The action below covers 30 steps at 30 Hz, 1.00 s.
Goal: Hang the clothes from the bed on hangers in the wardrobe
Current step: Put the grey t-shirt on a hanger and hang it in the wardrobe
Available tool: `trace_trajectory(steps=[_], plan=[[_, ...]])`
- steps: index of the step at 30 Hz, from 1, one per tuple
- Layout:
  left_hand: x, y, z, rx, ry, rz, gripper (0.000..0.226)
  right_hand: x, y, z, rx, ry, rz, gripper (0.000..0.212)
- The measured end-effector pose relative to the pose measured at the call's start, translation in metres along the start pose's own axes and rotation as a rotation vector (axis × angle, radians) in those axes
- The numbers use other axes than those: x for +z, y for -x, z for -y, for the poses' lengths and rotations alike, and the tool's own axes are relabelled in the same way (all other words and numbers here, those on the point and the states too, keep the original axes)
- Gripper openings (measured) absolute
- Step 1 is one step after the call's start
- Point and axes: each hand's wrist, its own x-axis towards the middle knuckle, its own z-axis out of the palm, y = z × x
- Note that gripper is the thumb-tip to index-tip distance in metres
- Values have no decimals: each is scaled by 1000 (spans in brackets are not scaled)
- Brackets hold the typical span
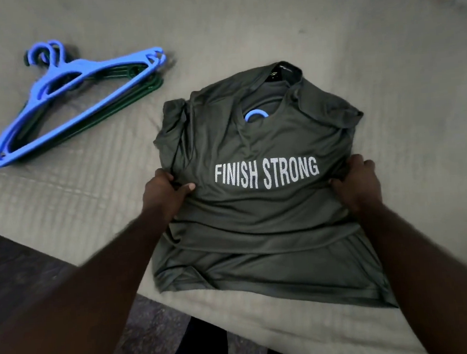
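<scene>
a tan quilted bed [241, 21] fills most of the view, with dark floor [22, 266] showing past its near-left edge. between the two hands lies a dark grey-green t-shirt [259, 231], front up. its long axis runs from the hem nearest the person to the collar farthest from them, so the neck points away and slightly right. the white words "finish strong" read upright from the person's side and sit level with the hands. the left hand [163, 194] pinches a fold at the shirt's left side, thumb on top of the fabric. the right hand [357, 183] grips the opposite side, fingers curled into the cloth. beyond the hands, in the neck opening, the curved hook of a blue hanger [256, 115] shows; the rest of it is hidden under the fabric. the sleeves are bunched at the shoulders. well beyond and to the left of the left hand rests a pile of spare hangers [73, 97], blue over dark green, hooks pointing away to the left.
</scene>
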Motion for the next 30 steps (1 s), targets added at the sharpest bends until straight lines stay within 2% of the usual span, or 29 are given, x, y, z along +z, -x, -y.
trace_trajectory(steps=[4, 10, 13, 16, 18, 20, 22, 24, 28, 30], plan=[[-5, 3, 14, -50, 15, 46, 66, -2, -13, -7, 19, 120, 18, 56], [0, 16, 41, -117, 317, 114, 33, -2, 0, -32, -31, 0, -16, 33], [-2, 35, 45, -121, 424, 250, 17, -1, 29, -59, 8, -44, -39, 33], [-7, 52, 61, -171, 438, 409, 15, 4, 58, -84, 57, -87, 9, 33], [-11, 55, 70, -201, 441, 440, 16, 4, 67, -87, 84, -109, 33, 38], [-11, 55, 73, -209, 436, 453, 16, 0, 69, -76, 84, -137, -37, 43], [-10, 54, 68, -207, 442, 476, 12, -4, 65, -54, 14, -181, -202, 36], [-8, 52, 66, -230, 472, 505, 9, -6, 55, -18, -123, -201, -295, 26], [-7, 45, 65, -275, 523, 539, 11, 8, 20, 73, -489, -107, -144, 17], [-7, 44, 65, -288, 534, 546, 13, 22, -5, 106, -561, 15, -25, 17]])
